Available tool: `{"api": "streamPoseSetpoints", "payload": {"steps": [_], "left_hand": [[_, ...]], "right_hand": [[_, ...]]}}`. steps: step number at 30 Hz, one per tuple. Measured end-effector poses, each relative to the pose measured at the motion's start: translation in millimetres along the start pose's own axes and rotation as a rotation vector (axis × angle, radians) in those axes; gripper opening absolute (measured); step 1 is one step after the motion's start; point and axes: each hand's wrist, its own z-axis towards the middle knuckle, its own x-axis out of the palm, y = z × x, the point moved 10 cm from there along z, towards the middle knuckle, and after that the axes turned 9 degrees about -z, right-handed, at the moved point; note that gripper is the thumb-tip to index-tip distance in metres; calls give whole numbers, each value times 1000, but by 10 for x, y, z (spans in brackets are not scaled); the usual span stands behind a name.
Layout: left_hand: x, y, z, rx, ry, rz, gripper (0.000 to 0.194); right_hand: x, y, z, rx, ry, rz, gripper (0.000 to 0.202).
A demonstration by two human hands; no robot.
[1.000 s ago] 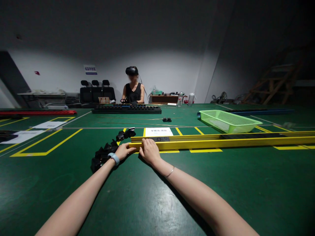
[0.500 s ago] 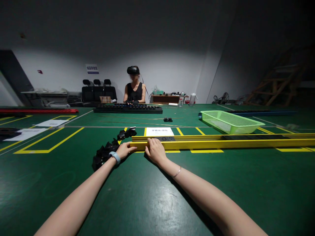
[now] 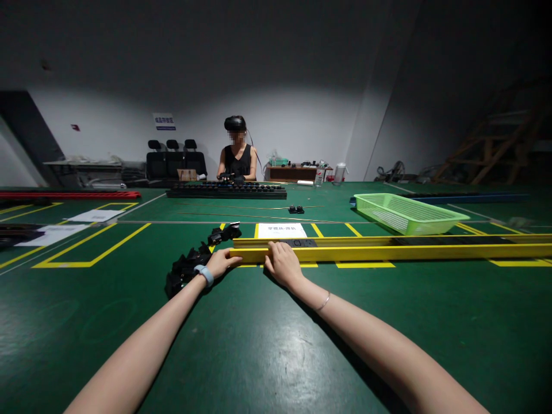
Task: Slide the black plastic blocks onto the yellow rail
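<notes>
A long yellow rail (image 3: 371,253) lies across the green table and runs out of view on the right. My left hand (image 3: 221,263) is closed on the rail's left end. Farther right, my right hand (image 3: 283,263) grips the near wall of the rail, its fingertips over the top edge. Inside the channel, just beyond those fingers, sits a black module (image 3: 304,243). Several black modules (image 3: 190,264) form a curved row beside my left hand. Behind the rail lies a white paper label (image 3: 282,230).
A light green basket (image 3: 409,214) stands at the back right. Two small black parts (image 3: 296,210) and thin rods are mid-table. Across the table a person (image 3: 237,155) in a headset is behind a long black rail (image 3: 226,194). A red rail (image 3: 69,195) lies far left.
My right hand has slid right along the rail, and the black module in the channel has shifted right too. My left hand stays at the rail's end. The view has turned slightly.
</notes>
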Motion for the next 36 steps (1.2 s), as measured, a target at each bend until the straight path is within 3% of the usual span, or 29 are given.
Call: {"api": "streamPoseSetpoints", "payload": {"steps": [36], "left_hand": [[6, -88, -35, -1, -5, 11, 49]], "right_hand": [[-57, -443, -170, 23, 19, -40, 36]]}}
